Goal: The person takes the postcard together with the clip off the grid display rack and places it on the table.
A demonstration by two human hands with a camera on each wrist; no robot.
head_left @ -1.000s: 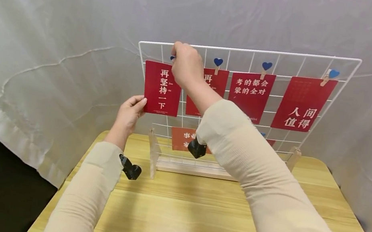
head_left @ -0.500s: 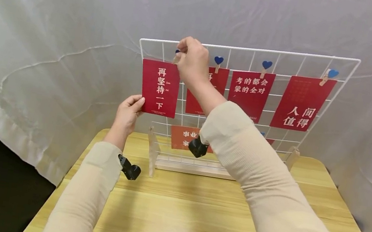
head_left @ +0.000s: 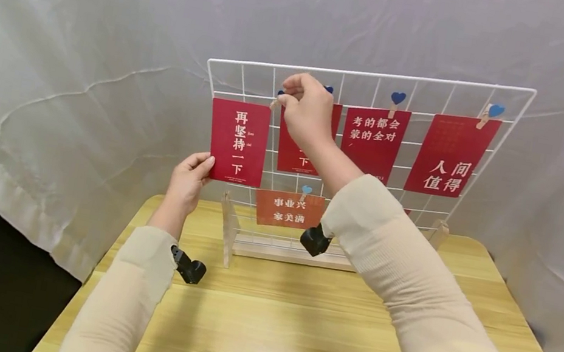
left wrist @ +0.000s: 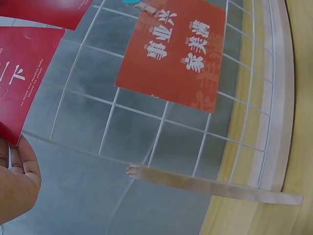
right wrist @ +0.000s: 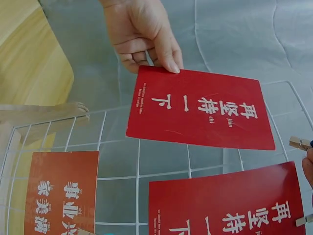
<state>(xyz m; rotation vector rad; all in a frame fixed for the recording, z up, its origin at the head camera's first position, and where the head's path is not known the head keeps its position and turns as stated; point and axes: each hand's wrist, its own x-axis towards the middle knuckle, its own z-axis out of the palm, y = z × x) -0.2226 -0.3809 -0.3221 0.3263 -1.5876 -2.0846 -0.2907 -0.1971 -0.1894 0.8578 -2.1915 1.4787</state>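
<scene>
My left hand [head_left: 202,164] pinches the lower left corner of a red card [head_left: 237,141] with white characters, held in front of the left side of a white wire grid [head_left: 233,62]. The same left hand [right wrist: 146,39] and red card [right wrist: 200,110] fill the right wrist view. My right hand [head_left: 295,95] is just right of the card's top edge and pinches a small wooden clip [head_left: 274,101] with a blue heart. That clip [right wrist: 299,143] is off the card. The left wrist view shows the card's corner [left wrist: 22,73] above my thumb [left wrist: 17,181].
The grid stands in a wooden base [head_left: 291,254] on a wooden table [head_left: 291,325]. Clipped to it are further red cards [head_left: 373,141] [head_left: 451,156], one partly behind my right hand [head_left: 293,156], and an orange-red card [head_left: 288,209] lower down. White cloth [head_left: 86,46] hangs behind.
The clip has come off the top of the left card. My right hand moved right and down with it, and the card dropped lower in my left hand.
</scene>
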